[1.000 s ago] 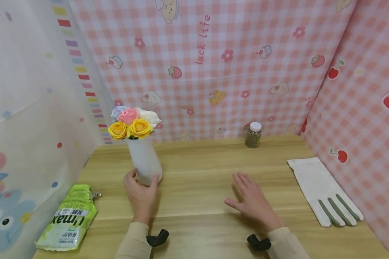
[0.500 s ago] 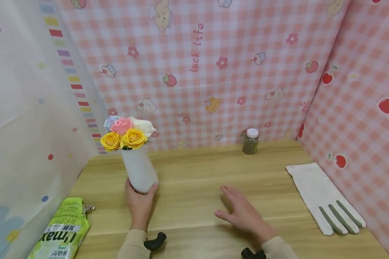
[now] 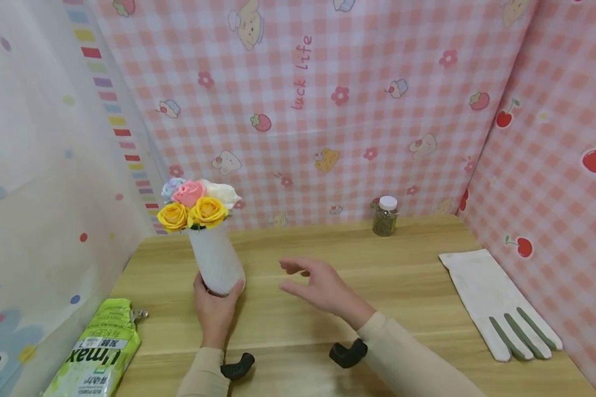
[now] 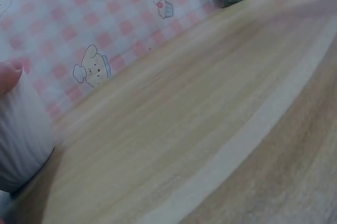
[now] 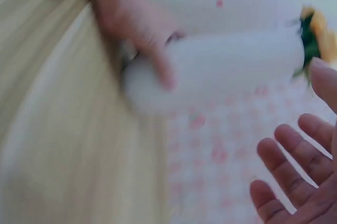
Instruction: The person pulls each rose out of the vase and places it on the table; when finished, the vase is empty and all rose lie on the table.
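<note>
Recorder: State of the hands?

Inspector: The left hand (image 3: 216, 310) grips the lower part of a white vase (image 3: 216, 259), fingers curled to one side, thumb on the other. The right hand (image 3: 323, 289) holds nothing; its fingers are loosely spread, thumb apart, over the table (image 3: 298, 242) and short of the vase.

Recorder: Position of the vase, and room around it?

Inspector: Left part of the table, forward of the bag (image 3: 96, 350), apart from the back edge. Whether its base sits fully down cannot be told. The jar (image 3: 386, 218) stands upright near the back edge, well apart from both hands. The glove (image 3: 487, 292) lies flat along the right edge; the bag lies along the left.

Recorder: Counts?

Inspector: One vase, with five flowers (image 3: 208, 212) visible: two yellow, one pink, one white, one pale blue. One white-lidded jar. One green bag with a metal clip (image 3: 141, 314). One white glove on view; any second layer beneath cannot be determined.
</note>
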Action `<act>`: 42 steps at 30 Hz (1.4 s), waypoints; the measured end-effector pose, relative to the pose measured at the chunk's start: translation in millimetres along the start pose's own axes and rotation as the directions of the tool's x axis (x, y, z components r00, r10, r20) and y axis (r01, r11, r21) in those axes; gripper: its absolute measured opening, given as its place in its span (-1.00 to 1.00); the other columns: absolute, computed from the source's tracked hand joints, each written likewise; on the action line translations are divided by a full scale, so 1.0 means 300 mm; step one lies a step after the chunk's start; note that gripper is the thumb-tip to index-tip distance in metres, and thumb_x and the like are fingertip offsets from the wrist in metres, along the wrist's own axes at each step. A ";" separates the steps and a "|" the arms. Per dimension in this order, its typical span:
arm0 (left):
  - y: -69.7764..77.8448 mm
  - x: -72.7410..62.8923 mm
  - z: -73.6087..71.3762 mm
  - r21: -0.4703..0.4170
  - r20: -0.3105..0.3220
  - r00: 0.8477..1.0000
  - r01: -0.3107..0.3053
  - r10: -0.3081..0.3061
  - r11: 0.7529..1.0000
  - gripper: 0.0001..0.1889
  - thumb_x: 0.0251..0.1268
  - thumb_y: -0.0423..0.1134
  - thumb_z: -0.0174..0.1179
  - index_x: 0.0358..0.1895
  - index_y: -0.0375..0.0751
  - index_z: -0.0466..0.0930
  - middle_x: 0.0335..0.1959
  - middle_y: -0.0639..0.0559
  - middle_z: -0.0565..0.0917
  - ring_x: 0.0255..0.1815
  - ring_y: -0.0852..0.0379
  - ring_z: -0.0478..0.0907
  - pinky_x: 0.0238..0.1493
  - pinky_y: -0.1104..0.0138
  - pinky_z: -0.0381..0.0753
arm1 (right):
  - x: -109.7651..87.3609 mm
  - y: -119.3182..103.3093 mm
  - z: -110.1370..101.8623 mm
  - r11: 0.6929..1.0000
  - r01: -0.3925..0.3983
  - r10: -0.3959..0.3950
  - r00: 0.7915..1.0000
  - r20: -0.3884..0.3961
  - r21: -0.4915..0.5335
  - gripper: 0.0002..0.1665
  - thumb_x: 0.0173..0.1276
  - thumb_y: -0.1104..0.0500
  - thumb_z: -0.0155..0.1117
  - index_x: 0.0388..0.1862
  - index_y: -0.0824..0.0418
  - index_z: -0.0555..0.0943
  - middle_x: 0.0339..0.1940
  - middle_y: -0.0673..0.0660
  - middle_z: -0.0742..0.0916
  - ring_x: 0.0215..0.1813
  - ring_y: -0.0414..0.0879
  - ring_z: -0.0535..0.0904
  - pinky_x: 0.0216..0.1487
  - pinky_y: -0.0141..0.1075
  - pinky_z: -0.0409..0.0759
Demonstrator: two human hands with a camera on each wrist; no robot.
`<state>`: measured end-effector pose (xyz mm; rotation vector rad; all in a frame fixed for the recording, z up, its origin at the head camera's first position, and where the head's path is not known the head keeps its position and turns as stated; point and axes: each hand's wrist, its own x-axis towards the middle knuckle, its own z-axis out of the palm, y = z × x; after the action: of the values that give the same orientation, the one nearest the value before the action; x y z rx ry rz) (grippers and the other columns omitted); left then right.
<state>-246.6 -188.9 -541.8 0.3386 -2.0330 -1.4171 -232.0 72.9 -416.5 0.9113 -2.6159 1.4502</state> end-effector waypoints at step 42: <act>-0.003 0.001 -0.010 0.036 0.013 1.000 -0.010 0.010 0.999 0.04 -0.21 0.05 0.56 0.39 -0.11 0.17 0.21 -0.11 0.43 0.15 -0.09 0.41 0.15 0.00 0.36 | 0.461 -0.342 0.177 0.935 -0.157 0.217 0.963 -0.163 0.318 -0.69 0.26 0.16 0.38 -0.01 0.15 0.69 -0.13 -0.02 0.75 -0.14 -0.26 0.61 -0.13 -0.33 0.61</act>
<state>-245.2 -191.6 -541.9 0.3349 -2.0701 -1.3811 -282.3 -76.1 -328.5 0.5058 -2.4340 1.9193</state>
